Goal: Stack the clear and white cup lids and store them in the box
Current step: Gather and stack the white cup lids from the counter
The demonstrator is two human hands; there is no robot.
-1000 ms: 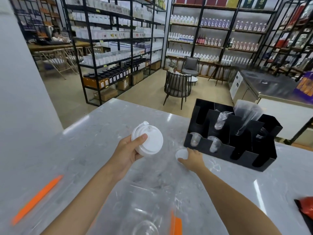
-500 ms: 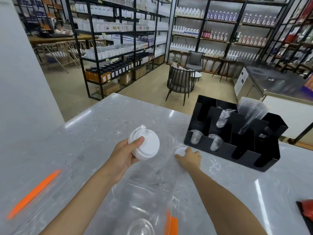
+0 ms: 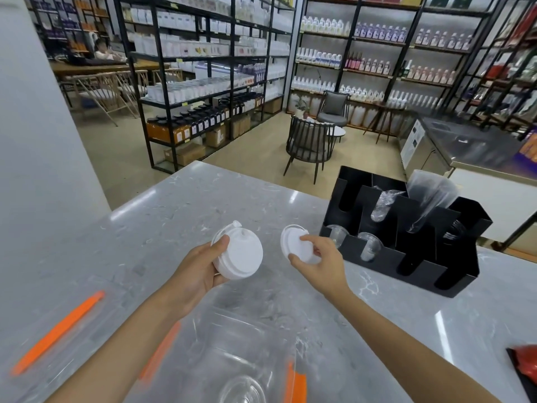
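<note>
My left hand [image 3: 200,271] grips a small stack of white cup lids [image 3: 241,257] above the grey marble counter [image 3: 145,228]. My right hand [image 3: 322,263] pinches a single white lid [image 3: 293,242], lifted off the counter and tilted, a short gap to the right of the stack. Below my arms, at the near edge, stands a clear plastic box with orange clips [image 3: 220,359]. A clear lid [image 3: 244,388] lies in its bottom.
A black cup and lid organizer [image 3: 406,266] stands on the counter at the right, holding clear cups and plastic sleeves. A red and black object [image 3: 523,365] sits at the far right edge. Store shelves and chairs fill the background beyond the counter.
My right hand has picked the single white lid up from the counter and brought it toward the stack. My left hand has kept its hold on the stack.
</note>
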